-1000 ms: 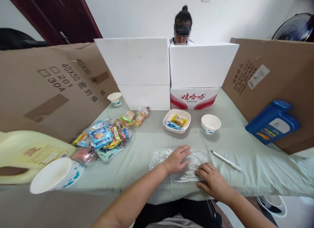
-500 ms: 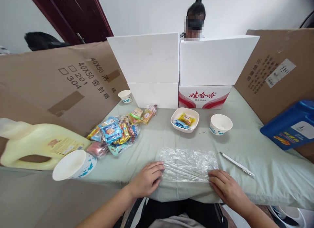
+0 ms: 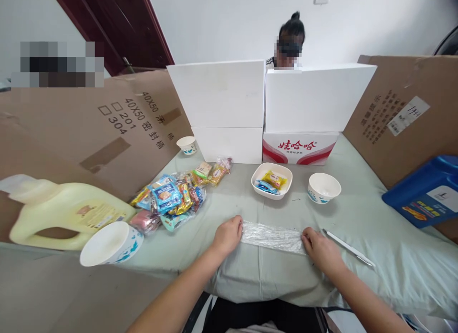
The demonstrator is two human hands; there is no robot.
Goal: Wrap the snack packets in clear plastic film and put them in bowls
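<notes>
A clear plastic film [image 3: 274, 237], perhaps a bag, lies as a narrow folded strip near the table's front edge. My left hand [image 3: 229, 235] is closed, pinching the strip's left end. At its right end, my right hand [image 3: 322, 249] grips the film between thumb and fingers. A white pen [image 3: 348, 248] lies just right of my right hand. Beyond the film, a white square bowl [image 3: 272, 181] holds a yellow snack packet [image 3: 275, 179] and a blue one [image 3: 266, 187].
A white paper bowl [image 3: 324, 188] stands right of the square bowl. Several wrapped snacks [image 3: 168, 197] are heaped at left, near a tilted paper bowl [image 3: 107, 244] and yellow jug [image 3: 75, 211]. White boxes [image 3: 218, 94] stand behind; a blue bottle [image 3: 425, 192] is at right. One person sits beyond.
The film has gone from a wide flat sheet to a narrow folded strip. Both hands have moved away from me and closed on its ends.
</notes>
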